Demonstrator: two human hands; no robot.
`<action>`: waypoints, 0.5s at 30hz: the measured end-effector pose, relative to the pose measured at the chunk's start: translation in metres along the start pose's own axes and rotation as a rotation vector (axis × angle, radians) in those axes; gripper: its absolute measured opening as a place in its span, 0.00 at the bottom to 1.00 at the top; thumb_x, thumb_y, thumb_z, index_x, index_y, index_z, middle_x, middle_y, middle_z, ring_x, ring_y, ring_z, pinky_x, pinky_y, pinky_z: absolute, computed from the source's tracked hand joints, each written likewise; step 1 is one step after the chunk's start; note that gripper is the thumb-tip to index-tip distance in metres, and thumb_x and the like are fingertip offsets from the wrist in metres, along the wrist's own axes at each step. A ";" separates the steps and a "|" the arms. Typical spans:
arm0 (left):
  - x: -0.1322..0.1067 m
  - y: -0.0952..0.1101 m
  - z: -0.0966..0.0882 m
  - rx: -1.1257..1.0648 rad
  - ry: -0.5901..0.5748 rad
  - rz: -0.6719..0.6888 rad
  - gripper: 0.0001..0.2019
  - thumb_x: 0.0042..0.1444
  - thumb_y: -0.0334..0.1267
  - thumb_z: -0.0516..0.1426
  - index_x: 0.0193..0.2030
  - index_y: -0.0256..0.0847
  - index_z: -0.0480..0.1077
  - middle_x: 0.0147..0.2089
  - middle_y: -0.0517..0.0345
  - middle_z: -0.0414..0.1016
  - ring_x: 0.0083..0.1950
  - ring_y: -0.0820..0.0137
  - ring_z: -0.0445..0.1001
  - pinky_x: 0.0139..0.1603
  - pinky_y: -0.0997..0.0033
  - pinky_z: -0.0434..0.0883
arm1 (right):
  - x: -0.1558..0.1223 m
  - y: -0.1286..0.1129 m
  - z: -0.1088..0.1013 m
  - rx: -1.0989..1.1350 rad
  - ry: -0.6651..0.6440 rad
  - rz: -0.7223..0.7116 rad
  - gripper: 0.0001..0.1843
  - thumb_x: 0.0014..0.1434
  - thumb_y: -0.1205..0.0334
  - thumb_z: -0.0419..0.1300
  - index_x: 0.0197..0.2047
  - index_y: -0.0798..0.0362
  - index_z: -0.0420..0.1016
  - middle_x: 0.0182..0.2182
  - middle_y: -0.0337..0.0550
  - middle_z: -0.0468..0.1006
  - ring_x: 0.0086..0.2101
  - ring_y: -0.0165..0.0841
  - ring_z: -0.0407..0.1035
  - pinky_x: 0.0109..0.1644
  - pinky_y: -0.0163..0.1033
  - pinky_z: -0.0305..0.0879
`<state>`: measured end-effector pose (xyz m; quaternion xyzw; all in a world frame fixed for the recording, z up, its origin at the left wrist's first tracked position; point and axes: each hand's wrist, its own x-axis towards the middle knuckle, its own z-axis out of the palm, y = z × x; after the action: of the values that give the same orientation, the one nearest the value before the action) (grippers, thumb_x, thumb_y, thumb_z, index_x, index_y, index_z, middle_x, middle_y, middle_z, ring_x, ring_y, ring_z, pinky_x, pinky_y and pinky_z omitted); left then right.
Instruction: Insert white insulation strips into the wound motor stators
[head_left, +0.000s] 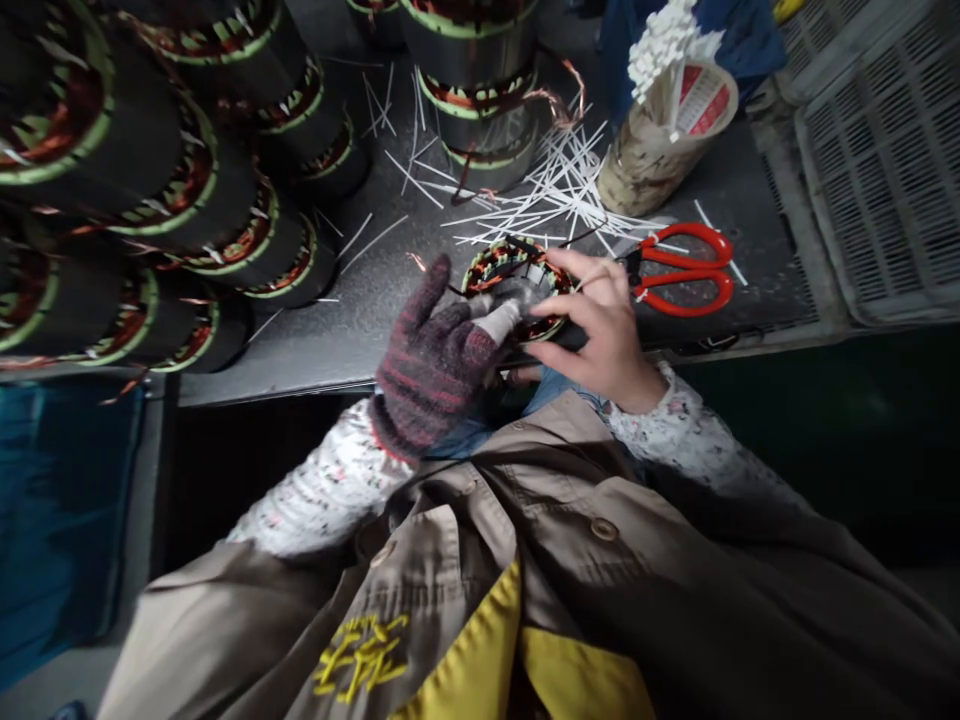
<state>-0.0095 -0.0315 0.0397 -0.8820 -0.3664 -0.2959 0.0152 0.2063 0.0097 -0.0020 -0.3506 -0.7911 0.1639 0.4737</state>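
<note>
A motor stator (480, 270) with copper windings and a green-edged rim sits near the bench's front edge, its opening facing up. My left hand (442, 370) wears a dark striped knit glove with white wrapping on some fingers. Those fingers reach over the rim into the opening, while the thumb stays outside on the left; the hand steadies the stator. Bare, my right hand (600, 320) grips the right side of the rim between thumb and fingers. A thin dark strand runs by its index finger. The fingertips inside the opening are partly hidden.
Red-handled scissors (690, 270) lie right of my right hand. Behind the stator are scattered white strips (547, 200) and a cardboard tube (660, 150) holding white pieces. Stacked stators (292, 260) crowd the left; another stack (484, 120) stands behind. Plastic crates (885, 160) are at the right.
</note>
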 end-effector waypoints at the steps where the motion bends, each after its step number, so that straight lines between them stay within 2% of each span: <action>1: 0.002 -0.008 -0.007 0.014 -0.075 0.043 0.15 0.71 0.38 0.52 0.62 0.46 0.66 0.49 0.53 0.82 0.51 0.59 0.82 0.68 0.40 0.70 | -0.007 0.003 -0.001 -0.038 -0.036 0.004 0.08 0.59 0.53 0.68 0.40 0.44 0.76 0.62 0.45 0.73 0.61 0.51 0.67 0.65 0.67 0.61; 3: 0.008 -0.021 -0.016 0.055 -0.226 0.103 0.15 0.72 0.39 0.47 0.57 0.44 0.71 0.39 0.52 0.81 0.41 0.61 0.81 0.51 0.48 0.78 | -0.017 0.009 0.001 -0.047 -0.078 0.044 0.06 0.58 0.60 0.68 0.39 0.43 0.77 0.64 0.41 0.71 0.63 0.51 0.65 0.67 0.67 0.60; 5: 0.018 -0.031 -0.018 0.158 -0.334 0.157 0.19 0.73 0.40 0.43 0.52 0.42 0.74 0.34 0.51 0.78 0.35 0.60 0.79 0.39 0.55 0.77 | -0.021 0.012 0.004 -0.029 -0.099 0.074 0.07 0.57 0.63 0.68 0.39 0.43 0.78 0.65 0.40 0.69 0.64 0.50 0.63 0.67 0.65 0.60; 6: 0.022 -0.034 -0.018 0.206 -0.370 0.195 0.20 0.72 0.41 0.42 0.48 0.42 0.75 0.33 0.51 0.77 0.34 0.60 0.78 0.36 0.56 0.75 | -0.021 0.011 0.004 -0.021 -0.102 0.072 0.07 0.57 0.64 0.68 0.39 0.43 0.78 0.65 0.40 0.69 0.65 0.50 0.63 0.67 0.65 0.60; 8: 0.030 -0.038 -0.016 0.239 -0.403 0.234 0.21 0.72 0.42 0.43 0.42 0.43 0.76 0.32 0.52 0.75 0.34 0.60 0.77 0.38 0.57 0.75 | -0.017 0.011 0.002 -0.001 -0.083 0.030 0.05 0.58 0.63 0.66 0.39 0.44 0.78 0.63 0.41 0.71 0.63 0.49 0.65 0.65 0.63 0.63; 10: 0.032 -0.038 -0.012 0.149 -0.344 0.156 0.20 0.72 0.45 0.45 0.39 0.42 0.75 0.33 0.54 0.75 0.38 0.62 0.77 0.45 0.58 0.75 | -0.007 0.015 -0.006 0.015 0.031 -0.011 0.01 0.62 0.62 0.63 0.38 0.45 0.76 0.55 0.44 0.77 0.56 0.45 0.71 0.59 0.58 0.69; 12: 0.031 -0.033 -0.006 0.016 -0.202 -0.022 0.19 0.71 0.49 0.47 0.40 0.41 0.74 0.37 0.54 0.77 0.44 0.63 0.78 0.54 0.59 0.75 | 0.008 0.030 -0.018 -0.019 0.260 -0.009 0.03 0.65 0.61 0.61 0.37 0.46 0.73 0.42 0.43 0.78 0.44 0.37 0.74 0.49 0.49 0.73; 14: 0.029 -0.025 0.002 -0.065 -0.063 -0.158 0.18 0.71 0.51 0.50 0.43 0.40 0.73 0.41 0.53 0.78 0.50 0.62 0.79 0.59 0.59 0.74 | 0.030 0.056 -0.032 -0.138 0.462 0.045 0.05 0.65 0.63 0.62 0.37 0.47 0.70 0.34 0.40 0.75 0.32 0.30 0.69 0.39 0.41 0.71; 15: 0.028 -0.021 0.006 -0.073 -0.014 -0.190 0.17 0.71 0.51 0.50 0.44 0.40 0.73 0.42 0.53 0.78 0.52 0.62 0.79 0.60 0.58 0.74 | 0.041 0.070 -0.038 -0.211 0.504 0.080 0.06 0.64 0.63 0.63 0.37 0.47 0.69 0.34 0.39 0.74 0.30 0.28 0.67 0.36 0.38 0.68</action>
<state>-0.0046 0.0026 0.0457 -0.8453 -0.4374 -0.3030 -0.0478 0.2548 0.0851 0.0020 -0.4584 -0.6467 0.0068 0.6095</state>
